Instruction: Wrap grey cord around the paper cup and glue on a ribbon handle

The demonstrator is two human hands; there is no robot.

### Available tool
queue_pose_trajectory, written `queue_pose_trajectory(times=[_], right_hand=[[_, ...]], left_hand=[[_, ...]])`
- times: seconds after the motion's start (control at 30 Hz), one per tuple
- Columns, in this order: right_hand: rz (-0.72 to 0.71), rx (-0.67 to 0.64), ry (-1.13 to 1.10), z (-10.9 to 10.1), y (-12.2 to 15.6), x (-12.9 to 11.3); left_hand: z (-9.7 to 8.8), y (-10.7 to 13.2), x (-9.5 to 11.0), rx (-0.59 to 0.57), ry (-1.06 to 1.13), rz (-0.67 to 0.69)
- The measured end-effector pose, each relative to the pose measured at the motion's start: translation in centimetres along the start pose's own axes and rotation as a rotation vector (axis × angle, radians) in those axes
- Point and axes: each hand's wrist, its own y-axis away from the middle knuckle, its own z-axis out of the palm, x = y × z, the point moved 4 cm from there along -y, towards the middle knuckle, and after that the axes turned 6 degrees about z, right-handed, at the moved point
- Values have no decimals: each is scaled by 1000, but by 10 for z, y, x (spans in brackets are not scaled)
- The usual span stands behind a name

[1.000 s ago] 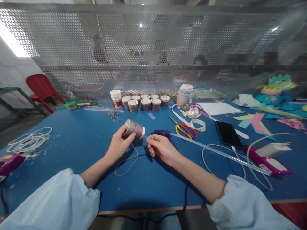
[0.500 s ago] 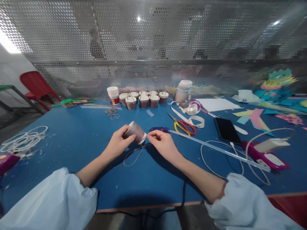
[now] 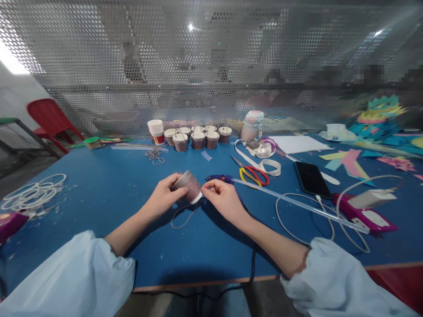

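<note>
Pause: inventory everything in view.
Wrapped cup: one, grey, centre
Cord loop: one, grey, near wrapped cup
Standing cups: several, brown, back
Cup stack: one, white, back
Bottle: one, pastel, back
Scissors: one, red-yellow, centre right
Glue gun: one, blue, centre
Phone: one, black, right
Power strip: one, purple, right
Paper strips: several, multicoloured, right
Coil: one, white, left
Table: one, blue, beneath
Chair: one, red, left
Left hand: one, bare, holding wrapped cup
Right hand: one, bare, at cup's end
</note>
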Motion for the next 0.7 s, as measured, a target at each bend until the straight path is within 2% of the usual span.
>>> queue_pose_trajectory(times=[0.3, 0.7], right_hand=[[21, -1, -10, 0, 0, 3], [45, -8, -30, -1, 2, -1]], left_hand=[[-1, 0, -2, 0, 65, -2], [-4, 1, -1, -3, 16, 32]])
